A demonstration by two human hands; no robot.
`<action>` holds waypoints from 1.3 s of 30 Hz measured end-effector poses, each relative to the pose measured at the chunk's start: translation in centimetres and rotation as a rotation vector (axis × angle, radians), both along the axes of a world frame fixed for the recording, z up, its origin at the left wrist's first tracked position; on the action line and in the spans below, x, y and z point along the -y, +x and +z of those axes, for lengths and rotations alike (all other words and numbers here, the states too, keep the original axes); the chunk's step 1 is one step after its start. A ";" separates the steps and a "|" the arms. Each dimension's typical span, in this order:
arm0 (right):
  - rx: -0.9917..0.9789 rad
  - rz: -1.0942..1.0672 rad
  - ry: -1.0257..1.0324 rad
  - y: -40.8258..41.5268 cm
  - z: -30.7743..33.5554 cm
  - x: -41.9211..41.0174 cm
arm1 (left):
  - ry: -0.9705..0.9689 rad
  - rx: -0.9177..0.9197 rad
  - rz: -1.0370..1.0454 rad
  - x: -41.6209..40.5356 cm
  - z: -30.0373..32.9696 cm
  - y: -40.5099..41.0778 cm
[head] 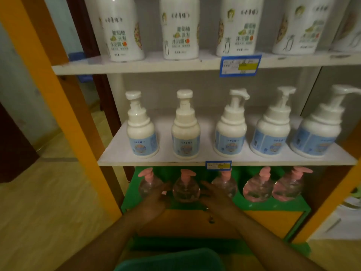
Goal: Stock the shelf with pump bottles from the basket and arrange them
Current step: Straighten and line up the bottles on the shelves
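Observation:
Several round clear bottles with pink pumps stand in a row on the green bottom shelf (pixel 254 206). The second from the left (pixel 186 189) sits between my two hands. My left hand (pixel 156 200) is at its left side, fingers spread and blurred. My right hand (pixel 214 194) is at its right side, fingers also spread. Whether either palm touches the bottle is unclear. The rim of a green basket (pixel 168 260) shows at the bottom edge, below my arms.
The white middle shelf (pixel 109 153) carries several white pump bottles with blue labels. Tall white bottles stand on the top shelf (pixel 64 68). Orange frame posts (pixel 64 114) flank the unit. Wooden floor lies to the left.

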State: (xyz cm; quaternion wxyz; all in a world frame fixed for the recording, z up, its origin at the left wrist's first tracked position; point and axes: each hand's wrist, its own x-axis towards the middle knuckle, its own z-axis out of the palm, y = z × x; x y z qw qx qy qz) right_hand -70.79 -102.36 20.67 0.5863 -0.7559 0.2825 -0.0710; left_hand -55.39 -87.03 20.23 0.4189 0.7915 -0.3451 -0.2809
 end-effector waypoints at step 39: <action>0.364 -0.012 -0.464 -6.4 33.1 4.7 | -0.303 0.247 -0.236 7.5 34.6 -7.9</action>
